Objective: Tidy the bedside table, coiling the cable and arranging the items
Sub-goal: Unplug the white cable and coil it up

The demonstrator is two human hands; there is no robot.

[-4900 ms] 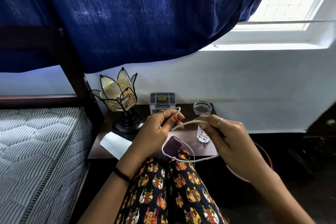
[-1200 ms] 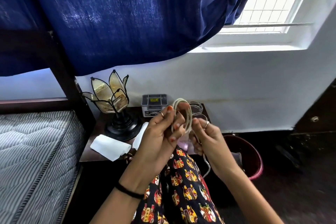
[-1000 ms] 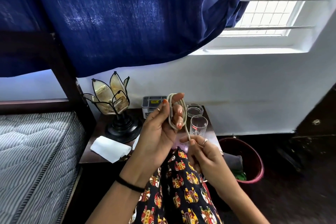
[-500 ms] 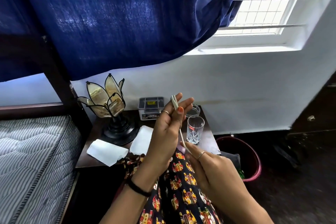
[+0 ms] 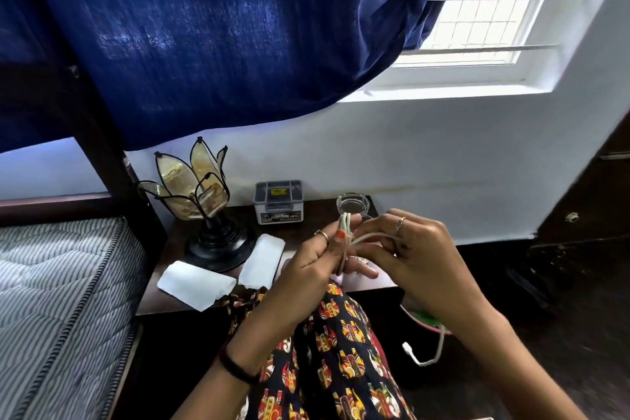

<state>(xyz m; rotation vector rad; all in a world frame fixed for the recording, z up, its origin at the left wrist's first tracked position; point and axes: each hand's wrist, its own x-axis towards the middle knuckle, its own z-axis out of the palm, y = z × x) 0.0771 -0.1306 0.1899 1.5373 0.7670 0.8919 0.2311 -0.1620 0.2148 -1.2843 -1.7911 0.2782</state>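
From my remote seat, I see the striped mattress (image 5: 58, 283) at far left, beside the dark wooden surface (image 5: 306, 215) of the bedside table. Left of the cable on that surface stands a petal-shaped glass lamp (image 5: 201, 201) on a black base, with two white papers (image 5: 196, 285) lying in front of it. Behind the cable sits a small grey box (image 5: 279, 202), and just right of that box a clear glass dish (image 5: 353, 204). Above the surface's front edge, the left hand (image 5: 308, 269) pinches the white cable (image 5: 345, 239), its grip curled round a bundle of upright loops. Touching it from the right, the right hand (image 5: 414, 252) pinches a strand leading off the bundle, fingers curled. The cable's free end (image 5: 410, 351) dangles below the right forearm, over the dark floor.
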